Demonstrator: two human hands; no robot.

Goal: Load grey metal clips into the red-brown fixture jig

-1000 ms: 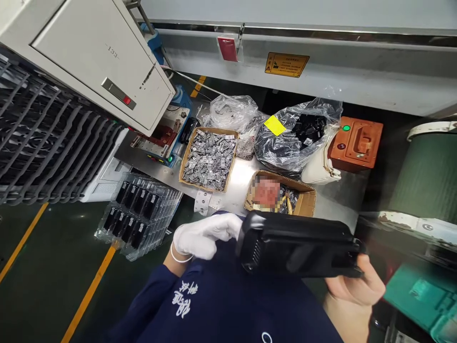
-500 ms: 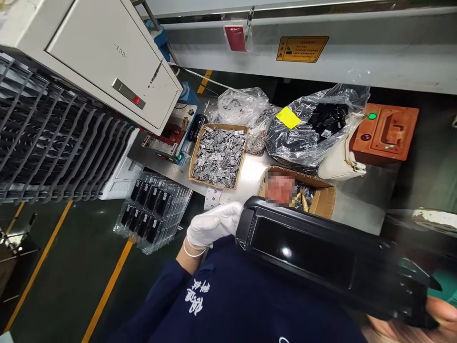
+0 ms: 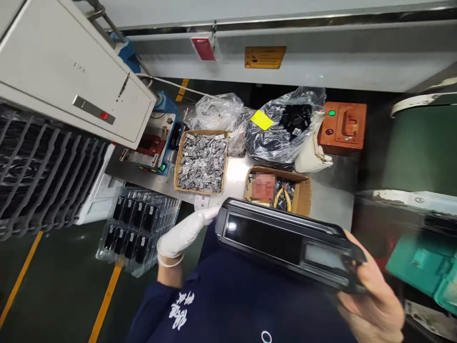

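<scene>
A long black plastic housing [image 3: 285, 250] with a glossy dark panel lies in front of my navy shirt, tilted down to the right. My left hand [image 3: 183, 233], in a white glove, has its fingers together at the housing's left end; the fingertips are partly hidden there. My bare right hand [image 3: 373, 286] grips the right end, fingers wrapped round it from the far side and below. Just beyond the housing stands a cardboard box [image 3: 303, 195] with small dark parts and a yellow-handled tool [image 3: 284, 197]. Part of its contents is blurred out.
On the metal bench [image 3: 237, 174] sit a tray of small grey metal parts [image 3: 202, 162], a plastic bag of black parts [image 3: 271, 136], a white pouch [image 3: 312, 155] and an orange box [image 3: 342, 126]. Stacked clear trays [image 3: 137, 224] stand left, below a grey cabinet [image 3: 67, 71]. A teal bin [image 3: 421, 267] is at right.
The housing has shifted left and looks shorter, with a greyish panel now showing at its right. My right hand has come further into view. The background has slid left as the camera turned.
</scene>
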